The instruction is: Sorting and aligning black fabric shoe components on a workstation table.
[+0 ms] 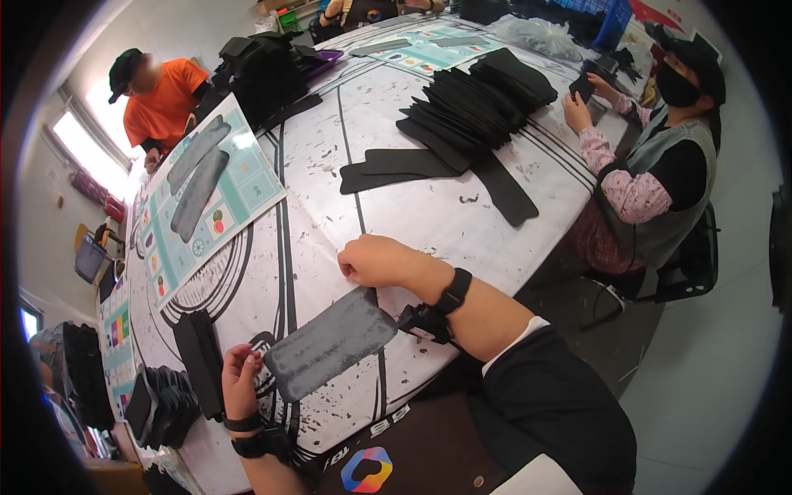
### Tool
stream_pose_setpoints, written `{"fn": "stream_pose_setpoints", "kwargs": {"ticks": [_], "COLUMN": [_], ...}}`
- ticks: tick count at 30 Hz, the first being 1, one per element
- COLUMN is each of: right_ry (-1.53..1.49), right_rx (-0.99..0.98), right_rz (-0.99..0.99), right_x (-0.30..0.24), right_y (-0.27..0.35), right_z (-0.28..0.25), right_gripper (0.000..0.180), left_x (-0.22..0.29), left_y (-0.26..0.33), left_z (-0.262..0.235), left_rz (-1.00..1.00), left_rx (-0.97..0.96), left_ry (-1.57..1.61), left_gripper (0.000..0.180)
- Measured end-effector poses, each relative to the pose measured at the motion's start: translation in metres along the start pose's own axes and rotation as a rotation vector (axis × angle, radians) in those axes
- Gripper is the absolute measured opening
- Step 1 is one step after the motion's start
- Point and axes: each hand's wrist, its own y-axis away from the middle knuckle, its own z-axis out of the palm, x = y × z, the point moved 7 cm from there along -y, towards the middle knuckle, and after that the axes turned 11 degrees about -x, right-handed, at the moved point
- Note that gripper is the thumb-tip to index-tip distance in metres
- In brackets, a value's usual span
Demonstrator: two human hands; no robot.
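Observation:
A flat grey pad (330, 346) with rounded corners and a worn, mottled face lies slanted on the table before me. My left hand (240, 371) is by its near left end, fingertips drawn together next to a black rounded tip (263, 345) that shows past the pad. Over the pad's far edge, my right hand (371, 260) is closed with its fingers curled under; whatever they hold is hidden. A bit of black shows between that hand and the pad. Beside my left hand lies a long black stack of strips (199, 363).
A fanned pile of black strips (478, 107) covers the far middle. A printed board (247, 181) with two grey pads leans over at left. More black pieces (161, 404) stand at lower left. A person in orange (169, 99) and a masked person (660, 157) handle things nearby.

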Motion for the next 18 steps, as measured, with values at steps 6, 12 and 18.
{"fn": "stream_pose_setpoints", "kwargs": {"ticks": [6, 12, 18], "right_ry": [-0.012, -0.01, -0.02], "right_rx": [0.008, 0.014, -0.004], "right_rz": [-0.005, -0.012, 0.026], "right_x": [-0.0011, 0.001, 0.0028], "right_y": [0.0002, -0.0014, -0.0019], "right_z": [-0.0021, -0.0012, 0.0005], "right_gripper": [0.008, 0.009, 0.008], "left_x": [0.0006, -0.0008, -0.0009], "left_y": [0.0003, -0.0006, 0.0003], "left_z": [-0.0008, -0.0013, -0.0013], "left_rz": [-0.008, -0.013, -0.014], "left_rx": [0.006, 0.012, 0.015], "left_ry": [-0.004, -0.003, -0.013], "left_gripper": [0.017, 0.016, 0.016]}}
